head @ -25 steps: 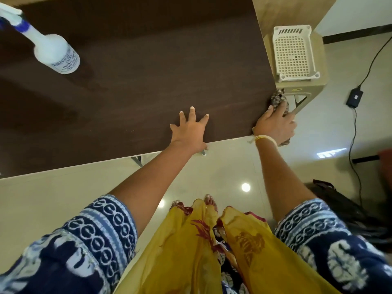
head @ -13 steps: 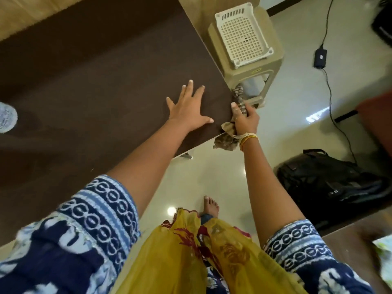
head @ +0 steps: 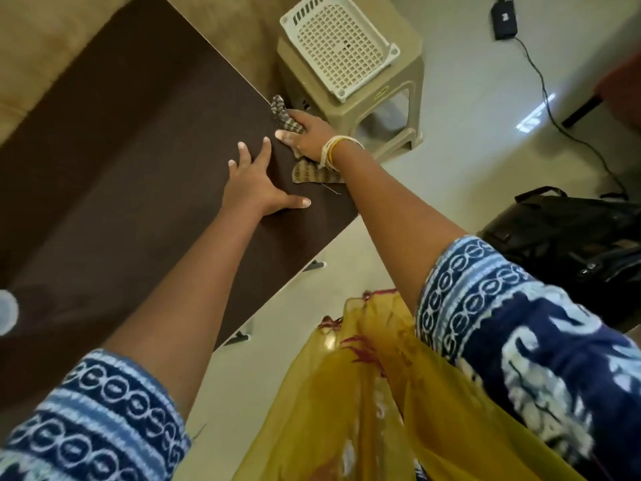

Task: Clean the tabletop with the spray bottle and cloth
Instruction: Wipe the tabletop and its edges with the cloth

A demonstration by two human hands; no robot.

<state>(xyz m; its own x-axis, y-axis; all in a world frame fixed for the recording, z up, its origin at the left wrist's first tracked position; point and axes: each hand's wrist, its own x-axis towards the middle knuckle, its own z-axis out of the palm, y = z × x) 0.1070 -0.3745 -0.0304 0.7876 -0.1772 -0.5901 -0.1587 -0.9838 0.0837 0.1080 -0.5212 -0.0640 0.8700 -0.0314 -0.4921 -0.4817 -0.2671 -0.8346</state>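
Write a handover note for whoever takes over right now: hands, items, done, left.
Left hand: flat on the tabletop, fingers spread, holding nothing.
Right hand: pressing the cloth onto the tabletop's right edge, beside the stool; part of the cloth hangs over the edge.
Spray bottle: only a blurred bit shows at the picture's left edge, on the tabletop.
Done: cannot tell how much has been wiped; no wet marks show.
Left: probably finish the right edge and corner, then check the rest of the surface.
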